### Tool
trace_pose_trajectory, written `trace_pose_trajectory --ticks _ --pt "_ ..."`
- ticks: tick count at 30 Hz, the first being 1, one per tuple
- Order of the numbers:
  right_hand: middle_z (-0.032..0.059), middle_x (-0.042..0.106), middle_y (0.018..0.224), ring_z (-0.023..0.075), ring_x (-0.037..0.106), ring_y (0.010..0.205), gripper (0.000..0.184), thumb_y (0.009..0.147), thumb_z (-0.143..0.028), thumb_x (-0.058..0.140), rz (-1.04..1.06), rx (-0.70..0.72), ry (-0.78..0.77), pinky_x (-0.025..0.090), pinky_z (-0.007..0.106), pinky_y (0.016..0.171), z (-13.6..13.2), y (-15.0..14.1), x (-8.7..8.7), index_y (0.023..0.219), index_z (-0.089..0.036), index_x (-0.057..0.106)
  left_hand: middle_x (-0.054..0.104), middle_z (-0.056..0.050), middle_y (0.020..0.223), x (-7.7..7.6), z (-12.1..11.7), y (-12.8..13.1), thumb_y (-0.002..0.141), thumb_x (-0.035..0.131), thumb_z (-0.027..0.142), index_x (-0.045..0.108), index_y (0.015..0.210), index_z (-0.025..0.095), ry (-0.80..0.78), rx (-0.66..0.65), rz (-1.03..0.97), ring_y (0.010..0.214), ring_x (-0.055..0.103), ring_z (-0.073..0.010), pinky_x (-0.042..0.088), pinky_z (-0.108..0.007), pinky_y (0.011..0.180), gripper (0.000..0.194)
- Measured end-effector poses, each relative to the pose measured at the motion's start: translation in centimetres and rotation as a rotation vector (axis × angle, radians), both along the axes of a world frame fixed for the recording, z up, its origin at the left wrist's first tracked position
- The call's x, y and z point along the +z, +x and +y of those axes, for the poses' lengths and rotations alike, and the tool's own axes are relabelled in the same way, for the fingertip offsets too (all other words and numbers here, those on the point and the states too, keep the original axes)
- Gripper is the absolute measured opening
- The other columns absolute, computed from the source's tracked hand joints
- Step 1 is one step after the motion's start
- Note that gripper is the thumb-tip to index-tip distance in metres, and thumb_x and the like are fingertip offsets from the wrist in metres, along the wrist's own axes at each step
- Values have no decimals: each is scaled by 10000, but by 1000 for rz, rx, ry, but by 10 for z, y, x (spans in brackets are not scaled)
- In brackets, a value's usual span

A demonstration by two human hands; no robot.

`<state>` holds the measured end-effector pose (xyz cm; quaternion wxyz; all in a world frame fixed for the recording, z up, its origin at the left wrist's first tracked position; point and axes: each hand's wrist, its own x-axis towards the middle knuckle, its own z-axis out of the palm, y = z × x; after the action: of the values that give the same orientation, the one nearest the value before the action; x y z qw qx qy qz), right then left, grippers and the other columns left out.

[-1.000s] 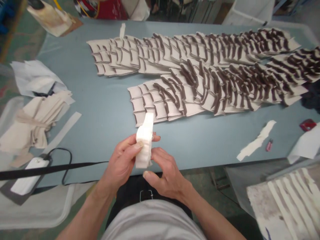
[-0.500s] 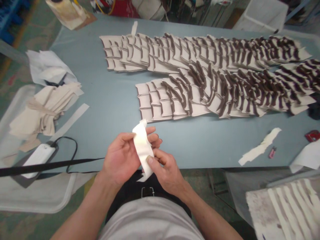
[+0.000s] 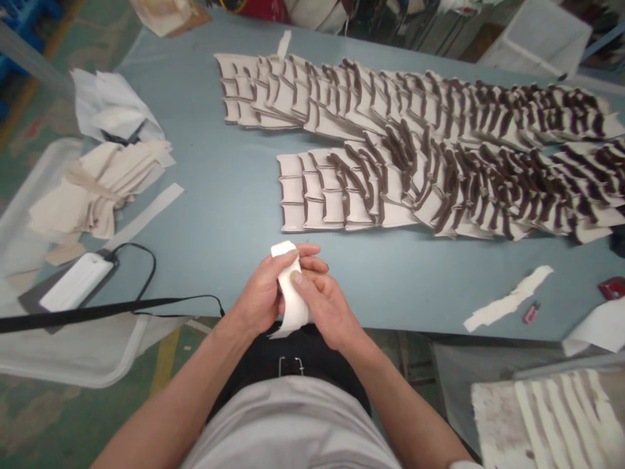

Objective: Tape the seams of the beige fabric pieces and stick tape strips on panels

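Item, one white strip [image 3: 293,303], between our two hands at the near edge of the desk [image 3: 205,260], our centre for all clock readings; its upper end pointed to 12, its lower end curved down towards 6.

Item, left hand [image 3: 263,290], closed on the strip, thumb across the upper part; item, right hand [image 3: 325,306], grasping the same strip from the 3 o'clock side, thumb laid on its face just below the left thumb.

Item, a near row of overlapping pale pieces with dark brown edging [image 3: 361,189], which we noted from 12 round towards 2; a similar far row [image 3: 303,98] beyond it; a small pale strip [image 3: 284,44] at the far row's edge, at 12.

Item, at 10, a beige bundle [image 3: 97,189], a loose pale strip [image 3: 151,212] nearer us; white sheets [image 3: 114,98] between 10 and 11; at 9, a white device [image 3: 78,280] with a black cable.

Item, at 3, a cream strip [image 3: 508,299] with uneven edges, a small pink object [image 3: 531,312] just beside it; at 4, off the desk, a stained board [image 3: 498,417] bearing cream strips.
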<state>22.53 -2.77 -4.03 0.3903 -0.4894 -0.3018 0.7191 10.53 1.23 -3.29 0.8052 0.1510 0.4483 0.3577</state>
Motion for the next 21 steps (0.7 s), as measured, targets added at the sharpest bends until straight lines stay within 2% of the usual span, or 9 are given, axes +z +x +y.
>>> trace_pose_trajectory --ticks 2,4,7,9,13,16,21 --pt "29 637 637 130 544 592 704 857 -845 643 42 3 -24 451 242 560 -1 -1 -8 698 -161 684 760 -59 752 2 11 2 851 744 357 774 965 140 -25 93 -59 678 718 -198 587 -271 614 247" --pt "35 667 669 153 585 604 711 900 -857 568 99 17 -85 492 262 574 -6 1 -16 799 -170 722 680 -22 651 8 23 2 941 630 311 753 931 132 -32 229 -120 625 692 -175 595 -270 618 218" --pt "35 701 725 162 610 587 698 931 -849 527 139 55 -154 532 287 580 -15 9 -20 964 -185 743 536 29 575 18 40 -4 1077 396 258 706 879 112 -90 372 -233 467 548 -100 533 -215 518 395" --pt "36 703 768 164 633 630 659 935 -818 564 95 87 -108 557 292 618 -21 14 -18 973 -184 740 468 48 565 23 47 -9 1121 287 255 667 857 109 -141 427 -323 419 464 -67 452 -165 448 485" --pt "48 725 876 170 682 823 515 962 -685 641 -86 96 31 558 266 723 -23 18 -12 987 -180 739 437 56 576 29 56 -16 1135 288 257 609 872 127 -235 521 -430 418 433 -61 396 -138 416 435" --pt "36 743 880 149 687 806 435 922 -593 734 -71 45 21 543 258 743 -20 16 -9 1070 -184 722 442 53 581 34 60 -19 1132 304 253 590 877 139 -261 557 -463 418 424 -66 385 -143 405 399" --pt "-22 695 783 115 656 692 591 769 -598 886 97 18 -64 502 223 642 -17 12 -8 1150 -195 683 460 50 579 41 65 -20 1153 261 295 579 867 147 -211 588 -487 411 405 -60 373 -143 397 454"
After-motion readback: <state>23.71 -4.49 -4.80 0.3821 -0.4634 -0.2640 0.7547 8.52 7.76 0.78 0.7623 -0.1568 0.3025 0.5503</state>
